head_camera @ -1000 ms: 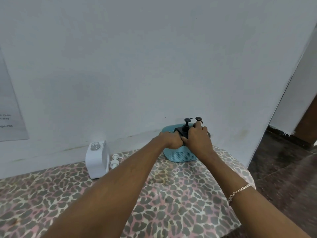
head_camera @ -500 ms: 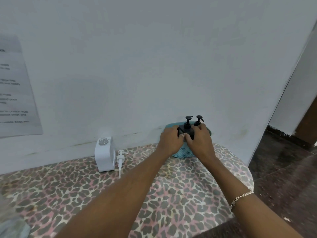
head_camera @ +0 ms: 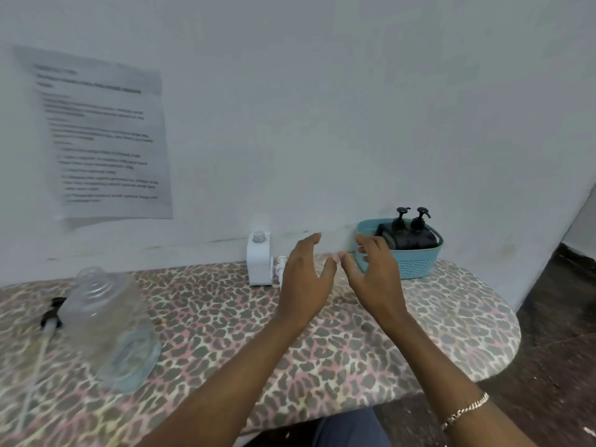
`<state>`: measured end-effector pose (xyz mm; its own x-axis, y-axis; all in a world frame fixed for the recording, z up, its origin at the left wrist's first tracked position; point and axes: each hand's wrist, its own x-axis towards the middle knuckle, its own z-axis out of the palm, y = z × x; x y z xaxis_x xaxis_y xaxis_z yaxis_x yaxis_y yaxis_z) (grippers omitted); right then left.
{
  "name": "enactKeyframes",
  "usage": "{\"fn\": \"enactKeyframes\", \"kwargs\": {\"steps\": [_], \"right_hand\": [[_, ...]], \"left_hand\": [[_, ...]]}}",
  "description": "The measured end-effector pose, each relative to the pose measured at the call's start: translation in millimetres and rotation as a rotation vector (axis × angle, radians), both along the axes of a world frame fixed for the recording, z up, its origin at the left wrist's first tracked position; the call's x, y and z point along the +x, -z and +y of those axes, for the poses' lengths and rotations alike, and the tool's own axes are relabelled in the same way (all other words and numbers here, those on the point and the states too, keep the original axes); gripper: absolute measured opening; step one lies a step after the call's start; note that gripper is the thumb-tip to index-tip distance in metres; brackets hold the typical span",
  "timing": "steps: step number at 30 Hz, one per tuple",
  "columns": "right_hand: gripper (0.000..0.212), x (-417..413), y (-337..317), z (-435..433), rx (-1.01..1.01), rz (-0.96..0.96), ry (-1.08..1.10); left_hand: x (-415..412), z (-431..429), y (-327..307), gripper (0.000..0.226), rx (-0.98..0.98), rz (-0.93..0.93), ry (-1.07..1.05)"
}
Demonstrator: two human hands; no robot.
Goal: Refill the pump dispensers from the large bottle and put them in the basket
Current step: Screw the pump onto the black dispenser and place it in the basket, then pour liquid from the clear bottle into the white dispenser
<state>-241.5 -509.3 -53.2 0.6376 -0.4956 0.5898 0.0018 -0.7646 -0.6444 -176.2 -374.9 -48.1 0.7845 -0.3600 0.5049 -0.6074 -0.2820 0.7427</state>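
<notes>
Two black pump dispensers stand side by side in the blue basket at the back right of the table, against the wall. A white square dispenser bottle stands uncapped by the wall, its white pump lying just to its right. The large clear bottle stands open at the near left. My left hand and my right hand hover over the table between the white bottle and the basket, fingers spread, holding nothing.
The table wears a leopard-print cover and ends in a rounded right edge. A black pump head with a long tube lies left of the large bottle. A printed sheet hangs on the wall. Dark floor lies to the right.
Both hands let go of the black dispensers in the basket and drew back toward me and to the left. The view swung left, bringing the large bottle in.
</notes>
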Motion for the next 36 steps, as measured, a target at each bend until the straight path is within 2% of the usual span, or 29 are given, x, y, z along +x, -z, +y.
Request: {"fn": "enactKeyframes", "kwargs": {"steps": [5,14,19,22,26,30,33,36], "right_hand": [[0.049,7.7,3.8,52.9,0.006,-0.021,-0.103],[0.050,39.1,10.3,133.1,0.026,-0.006,-0.196],[0.065,66.8,16.0,160.1,0.041,-0.009,-0.115],[0.080,83.9,17.9,169.7,0.057,-0.004,-0.041],[0.096,103.6,24.0,172.6,0.125,0.058,0.030],[0.101,113.8,32.8,172.5,0.213,0.107,0.033],[0.098,118.9,36.0,173.5,0.281,0.133,0.025],[0.093,122.1,34.3,174.8,0.336,0.136,0.037]], "left_hand": [[-13.5,67.2,-6.7,0.052,-0.027,-0.044,-0.082],[-37.8,166.5,-21.6,0.051,-0.060,-0.276,-0.240],[-41.6,216.9,-29.4,0.048,-0.077,-0.501,-0.387],[-39.9,243.0,-28.7,0.055,-0.067,-0.550,-0.473],[-33.6,269.7,-20.5,0.074,-0.127,-0.394,-0.535],[-26.4,284.5,-9.5,0.090,-0.164,-0.146,-0.551],[-22.5,290.8,-0.5,0.091,-0.184,0.016,-0.525],[-19.0,294.3,10.0,0.087,-0.189,0.092,-0.487]]}}
